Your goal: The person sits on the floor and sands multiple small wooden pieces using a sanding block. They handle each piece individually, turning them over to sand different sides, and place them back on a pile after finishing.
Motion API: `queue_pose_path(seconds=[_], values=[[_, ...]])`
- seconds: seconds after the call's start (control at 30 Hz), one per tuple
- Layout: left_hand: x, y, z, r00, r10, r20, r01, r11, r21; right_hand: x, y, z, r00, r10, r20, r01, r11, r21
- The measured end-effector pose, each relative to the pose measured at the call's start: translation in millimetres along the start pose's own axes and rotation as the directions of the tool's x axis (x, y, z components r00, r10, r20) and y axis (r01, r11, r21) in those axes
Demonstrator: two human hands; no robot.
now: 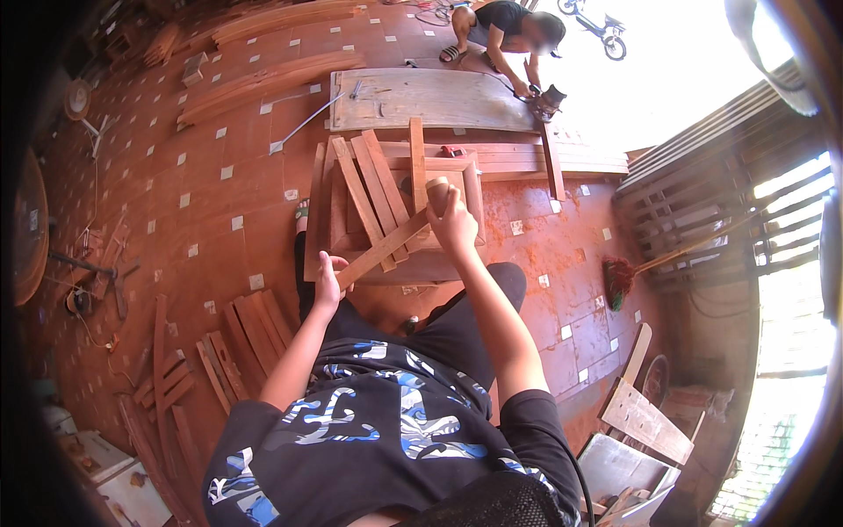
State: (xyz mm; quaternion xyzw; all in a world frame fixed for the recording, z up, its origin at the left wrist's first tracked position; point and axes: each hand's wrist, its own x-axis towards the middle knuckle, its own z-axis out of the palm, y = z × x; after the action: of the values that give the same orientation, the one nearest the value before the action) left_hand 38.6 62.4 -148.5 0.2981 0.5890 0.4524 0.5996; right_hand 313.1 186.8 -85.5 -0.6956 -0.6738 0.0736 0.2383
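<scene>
A narrow wooden slat (386, 249) lies slantwise over the workbench in front of me. My left hand (328, 279) grips its lower left end, thumb raised along the side. At the slat's upper right end, my right hand (453, 221) is closed round a tan, rounded piece (437, 188); its exact kind is hard to make out. Beneath and beyond the held slat, several loose slats (358, 186) rest on a panelled wooden piece (318, 211). Another slat (417, 158) stands out past its far edge, near a small red tool (452, 151).
Beyond, a co-worker (518, 39) crouches with a power tool (549, 101) at a wide board (421, 98). Wood pieces (255, 325) lie on the tiled floor at my left. A broom (619, 277) and leaning boards (645, 422) are at right.
</scene>
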Motion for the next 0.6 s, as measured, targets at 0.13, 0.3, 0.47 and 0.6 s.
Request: queue_pose_path(seconds=[0.13,0.3,0.47,0.6], values=[[3,-1,2,0.999,0.022,-0.047,-0.023,1.000,-0.012,-11,-11,11,0.993,0.030,-0.117,-0.029,0.999,0.016],[0,-6,-4,0.997,-0.016,-0.081,0.016,1.000,0.000,-58,-47,23,0.999,0.004,-0.042,-0.002,0.998,0.061],[-3,1,-3,0.998,-0.050,-0.047,0.048,0.998,-0.044,-135,-84,19,0.900,-0.398,0.176,0.355,0.906,0.229],[-4,0,-8,0.998,-0.046,-0.035,0.045,0.999,-0.017,-114,-76,3,0.910,-0.333,0.248,0.290,0.937,0.196]])
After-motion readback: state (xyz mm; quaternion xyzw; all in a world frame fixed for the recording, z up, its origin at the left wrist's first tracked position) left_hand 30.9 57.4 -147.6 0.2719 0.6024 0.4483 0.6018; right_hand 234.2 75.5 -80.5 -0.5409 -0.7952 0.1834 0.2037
